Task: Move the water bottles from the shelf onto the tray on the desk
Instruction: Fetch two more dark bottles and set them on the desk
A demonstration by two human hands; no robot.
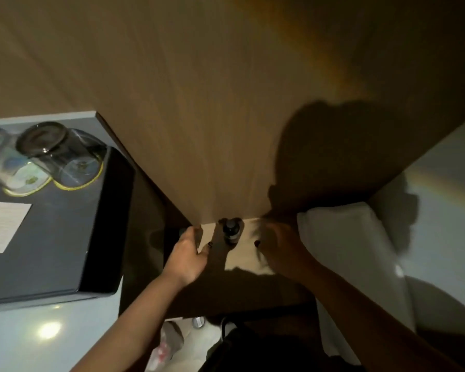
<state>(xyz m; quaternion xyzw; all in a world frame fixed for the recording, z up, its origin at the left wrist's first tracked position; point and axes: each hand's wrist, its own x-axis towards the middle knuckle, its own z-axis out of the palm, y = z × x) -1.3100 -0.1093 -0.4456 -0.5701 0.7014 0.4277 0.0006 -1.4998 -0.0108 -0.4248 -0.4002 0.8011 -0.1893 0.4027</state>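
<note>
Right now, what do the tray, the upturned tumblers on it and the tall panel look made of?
Tray: glossy black, probably lacquered wood or plastic; its rim shows sharp highlights. Tumblers: clear glass, see-through with reflections, standing upside down on yellow-rimmed coasters. Tall panel: matte wood or wood-look laminate, with straight vertical grain; which one is unclear.

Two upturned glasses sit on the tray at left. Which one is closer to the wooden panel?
The darker glass, on the yellow-rimmed coaster toward the tray's right edge. The paler glass sits farther left, half cut off by the frame.
</note>
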